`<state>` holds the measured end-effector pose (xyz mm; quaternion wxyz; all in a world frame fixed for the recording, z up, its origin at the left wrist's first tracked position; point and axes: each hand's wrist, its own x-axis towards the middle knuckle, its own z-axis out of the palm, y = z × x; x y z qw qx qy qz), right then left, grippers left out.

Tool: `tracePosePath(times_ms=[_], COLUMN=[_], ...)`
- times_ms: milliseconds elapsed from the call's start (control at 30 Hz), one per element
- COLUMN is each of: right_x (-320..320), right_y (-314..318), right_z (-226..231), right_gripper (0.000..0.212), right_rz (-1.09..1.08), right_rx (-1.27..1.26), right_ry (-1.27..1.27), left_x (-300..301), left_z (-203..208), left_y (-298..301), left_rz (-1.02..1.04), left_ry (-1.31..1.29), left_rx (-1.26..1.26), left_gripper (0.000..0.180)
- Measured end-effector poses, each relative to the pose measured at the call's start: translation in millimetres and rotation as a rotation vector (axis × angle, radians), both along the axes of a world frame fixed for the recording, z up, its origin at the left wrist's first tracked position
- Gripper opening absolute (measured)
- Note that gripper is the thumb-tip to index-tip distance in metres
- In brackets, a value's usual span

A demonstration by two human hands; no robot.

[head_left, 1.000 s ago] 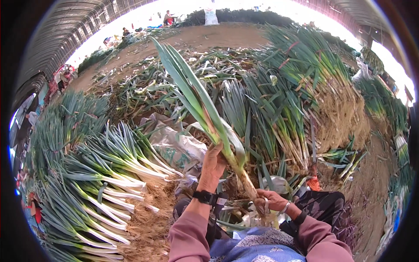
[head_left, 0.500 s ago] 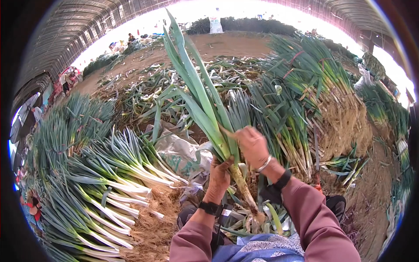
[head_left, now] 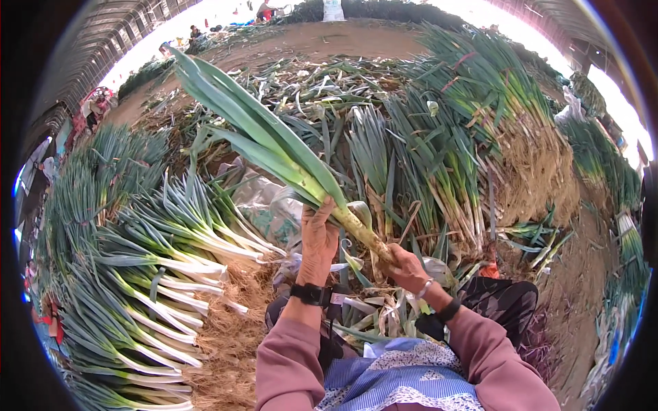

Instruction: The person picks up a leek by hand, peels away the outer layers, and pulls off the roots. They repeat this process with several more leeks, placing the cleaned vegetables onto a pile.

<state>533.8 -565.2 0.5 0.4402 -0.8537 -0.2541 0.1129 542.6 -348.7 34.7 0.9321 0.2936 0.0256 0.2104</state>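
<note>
A long leek [head_left: 274, 147] with broad green leaves slants from the upper left down to the middle. My left hand [head_left: 319, 236] grips its pale stalk from underneath. My right hand [head_left: 406, 267] holds the dirty root end of the same leek, lower and to the right. A loose outer leaf [head_left: 358, 214] curls off the stalk between my hands. I wear pink sleeves, a black watch on the left wrist and a bracelet on the right.
A stack of cleaned leeks [head_left: 157, 274] with white stalks and roots lies at the left. Uncleaned bundles [head_left: 466, 164] with matted roots stand at the right. Peeled leaves [head_left: 373, 312] litter my lap. A plastic sheet [head_left: 267, 205] lies behind. People [head_left: 264, 10] work far off.
My right hand has slid down from the upper stalk to the root end. The leek has tipped leftward and lower. My left hand keeps its grip.
</note>
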Motion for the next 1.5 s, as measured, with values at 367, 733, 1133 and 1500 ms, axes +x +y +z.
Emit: tracePosePath(times_ms=[367, 733, 1133, 1500], right_x=[-12.8, -22.9, -21.3, -13.3], right_y=[12.7, 0.2, 34.7, 41.2], right_z=[23.8, 32.8, 58.7, 31.4], right_gripper=[0.022, 0.020, 0.023, 0.044], right_rz=[0.009, 0.142, -0.331, -0.269], right_rx=[0.291, 0.479, 0.175, 0.060], right_ry=[0.270, 0.662, -0.321, -0.674], left_x=[-29.6, -35.0, -12.7, -38.1], left_z=[16.5, -1.8, -63.2, 15.1], left_y=[9.2, -2.8, -14.3, 30.8], left_rz=[-0.149, -0.127, 0.009, 0.170], left_ry=[0.248, 0.364, 0.491, 0.243], left_rx=[0.188, 0.146, 1.281, 0.182], left_gripper=[0.023, 0.016, 0.037, 0.026])
